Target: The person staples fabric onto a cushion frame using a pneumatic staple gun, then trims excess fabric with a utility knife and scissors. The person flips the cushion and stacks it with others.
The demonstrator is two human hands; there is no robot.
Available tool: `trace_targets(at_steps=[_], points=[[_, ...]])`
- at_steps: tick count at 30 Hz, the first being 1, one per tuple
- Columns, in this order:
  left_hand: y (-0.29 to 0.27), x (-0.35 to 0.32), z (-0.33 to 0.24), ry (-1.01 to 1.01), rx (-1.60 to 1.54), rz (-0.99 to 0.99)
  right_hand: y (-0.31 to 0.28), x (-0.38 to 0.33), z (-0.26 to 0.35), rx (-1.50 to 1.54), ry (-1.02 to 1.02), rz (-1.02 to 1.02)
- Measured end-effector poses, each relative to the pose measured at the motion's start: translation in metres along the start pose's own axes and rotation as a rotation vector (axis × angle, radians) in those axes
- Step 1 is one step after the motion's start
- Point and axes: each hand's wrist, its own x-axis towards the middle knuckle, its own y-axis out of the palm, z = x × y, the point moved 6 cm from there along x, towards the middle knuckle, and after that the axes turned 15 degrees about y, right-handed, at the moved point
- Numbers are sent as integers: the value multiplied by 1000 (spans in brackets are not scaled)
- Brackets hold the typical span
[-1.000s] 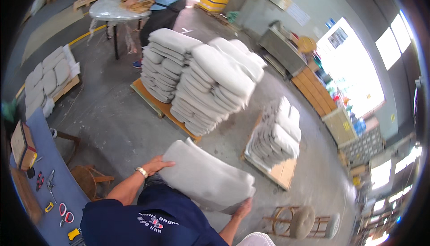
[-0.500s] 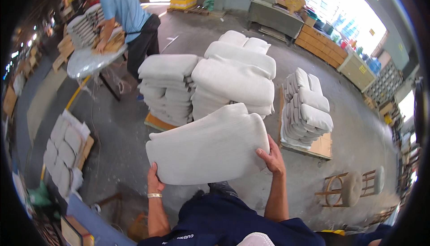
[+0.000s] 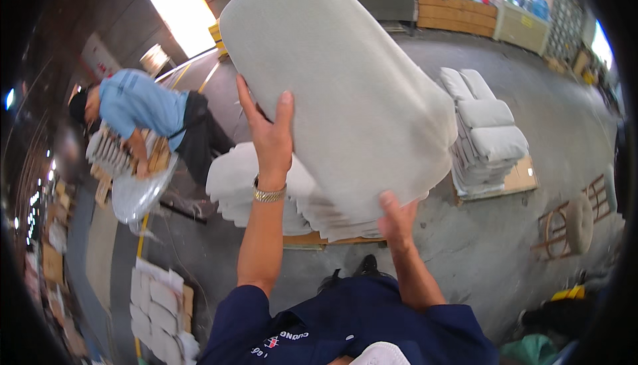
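Observation:
A large light grey cushion (image 3: 339,79) is raised in front of me, tilted, its upper end at the top left. My left hand (image 3: 271,135) grips its left edge, thumb on the near face and a finger reaching behind. At the lower right end, my right hand (image 3: 399,222) pinches the bottom edge with its thumb on the face; the other fingers are partly hidden and slightly blurred. Beyond the cushion stands a stack of similar cushions (image 3: 232,182) on a wooden pallet (image 3: 302,239), mostly covered by the raised one.
To the right, another cushion stack (image 3: 492,135) stands on a pallet (image 3: 522,177). Two stools (image 3: 571,225) lie on their sides at far right. A person in a blue shirt (image 3: 146,102) bends over a plastic-covered table (image 3: 143,189) at left. More cushions (image 3: 156,308) lie at lower left.
The cushion has been lifted and tilted, its left end swinging up. My left hand has risen with it; my right hand now sits at its lower edge. My view has turned.

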Motion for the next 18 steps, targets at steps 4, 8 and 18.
trace_targets(at_steps=[4, 8, 18], points=[[20, 6, 75, -170, -170, 143, 31, 2, -4, -23, -104, -67], [71, -26, 159, -292, -286, 269, -14, 30, -60, 105, 35, -302], [128, -172, 299, -417, 47, 416, -150, -220, -143, -316, 521, -1108]])
